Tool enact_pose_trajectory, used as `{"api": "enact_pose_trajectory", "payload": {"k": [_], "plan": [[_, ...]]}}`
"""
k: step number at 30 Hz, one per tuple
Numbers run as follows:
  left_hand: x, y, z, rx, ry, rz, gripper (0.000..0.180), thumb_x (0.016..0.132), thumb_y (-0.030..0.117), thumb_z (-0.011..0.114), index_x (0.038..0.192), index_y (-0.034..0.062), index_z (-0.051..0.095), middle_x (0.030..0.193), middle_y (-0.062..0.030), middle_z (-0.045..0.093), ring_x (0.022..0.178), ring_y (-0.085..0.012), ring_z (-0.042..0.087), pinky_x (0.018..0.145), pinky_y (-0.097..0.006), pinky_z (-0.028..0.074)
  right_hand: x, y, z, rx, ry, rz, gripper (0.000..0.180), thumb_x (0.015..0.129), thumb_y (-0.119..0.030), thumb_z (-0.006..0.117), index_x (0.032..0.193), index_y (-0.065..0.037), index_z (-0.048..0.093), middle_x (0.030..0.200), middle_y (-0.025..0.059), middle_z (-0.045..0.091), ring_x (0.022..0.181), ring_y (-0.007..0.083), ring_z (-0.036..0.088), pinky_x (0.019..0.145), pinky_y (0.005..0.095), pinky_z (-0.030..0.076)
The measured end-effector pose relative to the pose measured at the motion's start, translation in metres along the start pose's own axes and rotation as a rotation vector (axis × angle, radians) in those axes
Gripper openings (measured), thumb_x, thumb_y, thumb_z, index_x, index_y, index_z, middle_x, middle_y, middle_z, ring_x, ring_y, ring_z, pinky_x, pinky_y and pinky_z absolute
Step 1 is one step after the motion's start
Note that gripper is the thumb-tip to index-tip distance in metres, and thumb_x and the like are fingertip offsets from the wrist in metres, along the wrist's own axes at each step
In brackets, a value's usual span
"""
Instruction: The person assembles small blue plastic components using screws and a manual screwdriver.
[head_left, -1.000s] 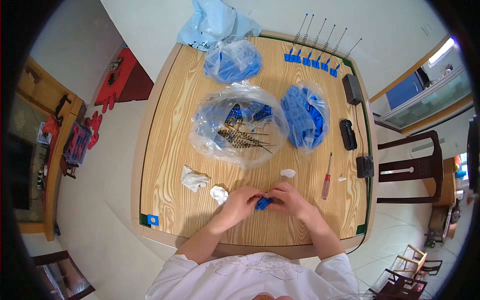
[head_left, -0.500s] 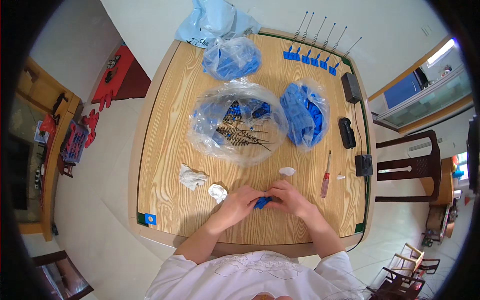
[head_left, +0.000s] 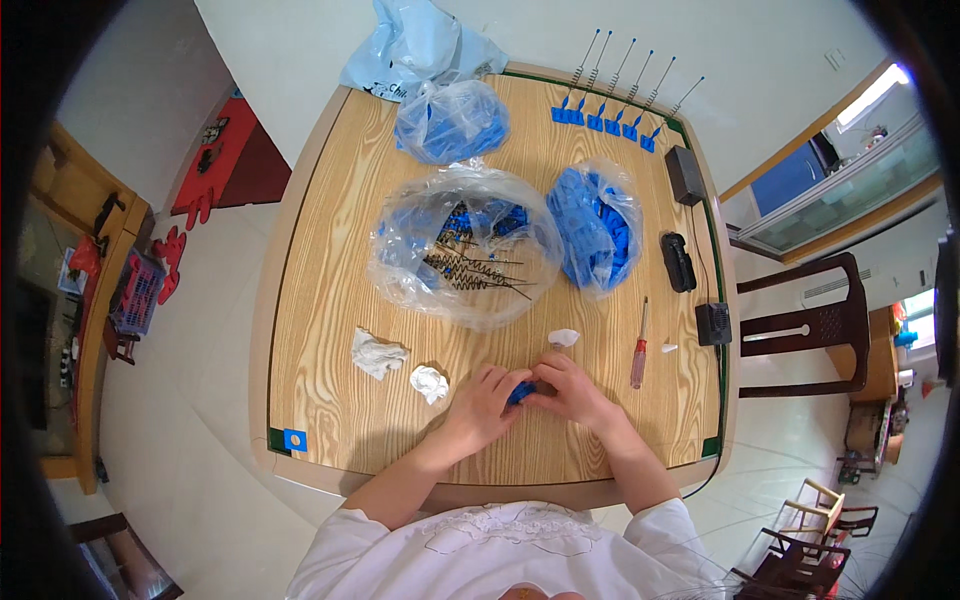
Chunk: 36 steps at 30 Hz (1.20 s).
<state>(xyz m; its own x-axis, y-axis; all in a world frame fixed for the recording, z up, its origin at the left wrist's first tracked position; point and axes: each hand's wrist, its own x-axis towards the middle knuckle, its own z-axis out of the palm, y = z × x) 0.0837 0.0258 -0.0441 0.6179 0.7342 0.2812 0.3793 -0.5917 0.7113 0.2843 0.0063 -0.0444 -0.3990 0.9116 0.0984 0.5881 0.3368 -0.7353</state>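
Small blue plastic part (head_left: 520,391) is pinched between the two hands at the near middle of the wooden table (head_left: 330,300), just in front of the person's white-clad chest. The left hand (head_left: 480,405) is curled with its fingers closed against the part's left side, and the right hand (head_left: 572,388) is closed over its right side, so that little of the part can be seen; its exact shape cannot be told. Relative to the blue part, a crumpled white paper scrap (head_left: 430,382) lies just to the left, and a larger crumpled white wad (head_left: 377,354) lies farther left. A small white scrap (head_left: 563,338) is seen just beyond the right hand, and a red-handled screwdriver (head_left: 638,345) lies to the right of the part, pointing away from the person. Farther from the part, toward the table's middle, a large clear plastic bag (head_left: 465,250) is spread open, with blue pieces and dark coiled wire springs inside. To that bag's right a smaller clear bag of blue parts (head_left: 598,228) is set, and another bag of blue parts (head_left: 450,122) lies at the far side. A row of blue-based spring antennas (head_left: 610,100) is laid out along the far right edge, and black adapters (head_left: 683,220) are lined along the right edge.
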Motion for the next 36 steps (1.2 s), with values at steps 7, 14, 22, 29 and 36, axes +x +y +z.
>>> {"api": "enact_pose_trajectory", "payload": {"k": [7, 14, 22, 29, 36], "plan": [[-0.002, -0.005, 0.009, 0.021, 0.045, 0.012, 0.059, 0.064, 0.008, 0.069, 0.119, 0.0106, 0.048, 0.094, -0.0096, 0.054, 0.092, -0.0298, 0.051, 0.080, -0.039, 0.044, -0.002, -0.007, 0.003, -0.001, 0.054, -0.011, 0.030, 0.071, -0.016, 0.072, 0.095, -0.004, 0.059, 0.085, 0.0120, 0.052, 0.080, 0.0313, 0.051, 0.072, 0.0390, 0.043], [-0.007, -0.009, 0.012, -0.005, 0.086, -0.058, 0.053, 0.067, 0.005, 0.066, 0.117, 0.0102, 0.050, 0.096, -0.0108, 0.055, 0.093, -0.0309, 0.050, 0.081, -0.040, 0.044, -0.051, -0.016, -0.003, -0.112, 0.428, 0.097, 0.035, 0.073, -0.011, 0.071, 0.105, -0.005, 0.058, 0.091, 0.0112, 0.054, 0.085, 0.0307, 0.053, 0.075, 0.0380, 0.044], [0.002, -0.006, 0.013, 0.032, 0.221, -0.026, 0.046, 0.069, 0.003, 0.064, 0.113, 0.0104, 0.053, 0.097, -0.0111, 0.057, 0.093, -0.0312, 0.050, 0.081, -0.039, 0.044, -0.099, 0.032, -0.030, -0.618, 0.785, 0.589, 0.043, 0.079, -0.009, 0.062, 0.118, 0.000, 0.047, 0.098, 0.0188, 0.054, 0.094, 0.0344, 0.051, 0.084, 0.0434, 0.041], [-0.003, -0.008, 0.013, 0.084, 0.266, -0.020, 0.045, 0.069, 0.003, 0.065, 0.112, 0.0099, 0.053, 0.098, -0.0114, 0.057, 0.092, -0.0314, 0.051, 0.080, -0.040, 0.045, -0.124, -0.055, 0.020, 0.066, 0.641, 0.690, 0.027, 0.082, -0.005, 0.055, 0.108, -0.003, 0.052, 0.091, 0.0136, 0.058, 0.082, 0.0296, 0.055, 0.071, 0.0405, 0.043], [-0.003, -0.005, 0.013, 0.128, 0.247, 0.016, 0.043, 0.069, 0.003, 0.065, 0.110, 0.0087, 0.054, 0.098, -0.0109, 0.057, 0.092, -0.0313, 0.051, 0.079, -0.040, 0.045, -0.115, -0.060, 0.060, -0.345, 0.548, 0.292, 0.025, 0.079, -0.013, 0.061, 0.104, -0.008, 0.057, 0.080, 0.0098, 0.054, 0.074, 0.0289, 0.052, 0.067, 0.0384, 0.038]]}}
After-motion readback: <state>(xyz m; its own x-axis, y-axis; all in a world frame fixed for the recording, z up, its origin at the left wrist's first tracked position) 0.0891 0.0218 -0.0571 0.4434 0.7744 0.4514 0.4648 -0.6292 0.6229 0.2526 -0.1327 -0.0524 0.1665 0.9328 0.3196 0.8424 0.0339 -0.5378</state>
